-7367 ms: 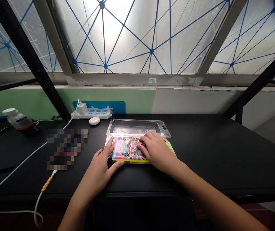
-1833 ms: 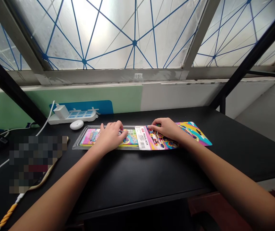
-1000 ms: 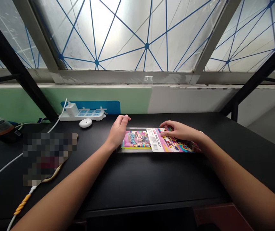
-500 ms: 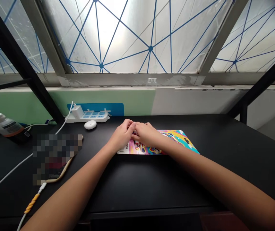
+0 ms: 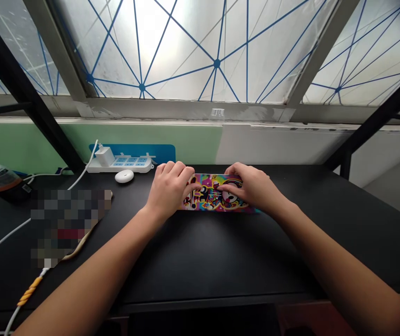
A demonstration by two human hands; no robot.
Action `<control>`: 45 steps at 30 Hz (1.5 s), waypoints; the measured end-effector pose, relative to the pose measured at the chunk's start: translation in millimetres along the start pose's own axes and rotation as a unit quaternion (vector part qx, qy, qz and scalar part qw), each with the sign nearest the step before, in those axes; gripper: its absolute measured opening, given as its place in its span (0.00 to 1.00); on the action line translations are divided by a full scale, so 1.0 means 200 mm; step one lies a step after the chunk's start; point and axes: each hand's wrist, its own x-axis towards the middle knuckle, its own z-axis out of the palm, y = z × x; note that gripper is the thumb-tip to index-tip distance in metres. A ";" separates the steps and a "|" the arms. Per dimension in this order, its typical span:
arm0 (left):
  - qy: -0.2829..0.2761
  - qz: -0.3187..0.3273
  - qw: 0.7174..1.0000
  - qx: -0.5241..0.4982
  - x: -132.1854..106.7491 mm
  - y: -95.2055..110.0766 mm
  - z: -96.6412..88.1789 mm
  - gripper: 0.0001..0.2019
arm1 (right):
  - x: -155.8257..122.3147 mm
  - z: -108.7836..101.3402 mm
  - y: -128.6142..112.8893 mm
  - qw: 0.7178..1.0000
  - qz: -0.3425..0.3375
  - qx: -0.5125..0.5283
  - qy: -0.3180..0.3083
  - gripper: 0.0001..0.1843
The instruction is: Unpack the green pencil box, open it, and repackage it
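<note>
A flat package [image 5: 212, 193] printed with bright cartoon figures in pink, yellow, black and blue is on the black desk. My left hand [image 5: 171, 189] grips its left end, with the thumb on the printed face and the fingers over the far side. At the right end, my right hand [image 5: 252, 186] holds it the same way, thumb pointing inward. Both sets of fingertips are hidden behind the package. Its printed face is turned toward me, and its lower edge is at or close to the desk top.
A white power strip [image 5: 126, 163] with a plugged-in charger lies by the wall, a white rounded case [image 5: 124, 176] before it. A blurred-out item [image 5: 70, 224] with a cable [image 5: 28, 294] lies left on the desk [image 5: 200, 261]. A bottle [image 5: 0, 179] lies tilted far left.
My hands, together over the package before, have moved apart to its two ends. A different printed face of the package now shows. The view has shifted slightly.
</note>
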 end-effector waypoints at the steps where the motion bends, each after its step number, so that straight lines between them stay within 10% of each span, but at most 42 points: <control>1: 0.012 0.013 1.000 0.012 0.00 0.01 -0.02 0.14 | -0.01 -0.01 -0.02 0.999 -0.020 -0.008 0.027 0.18; 12: -0.081 0.103 0.990 -0.060 -0.03 0.09 -0.01 0.12 | -0.11 0.17 -0.23 0.954 -0.278 -0.110 -0.037 0.11; 21: -0.211 0.002 0.975 -0.062 -0.04 -0.09 0.04 0.34 | -0.09 0.17 -0.21 0.967 -0.247 0.029 -0.059 0.09; 32: -0.097 0.033 0.994 0.044 -0.06 0.02 0.07 0.41 | -0.02 0.19 -0.03 0.987 -0.151 0.049 0.003 0.39; 45: -0.012 0.045 0.998 0.037 -0.03 0.03 -0.01 0.44 | -0.04 0.12 -0.06 0.973 -0.176 -0.045 0.140 0.27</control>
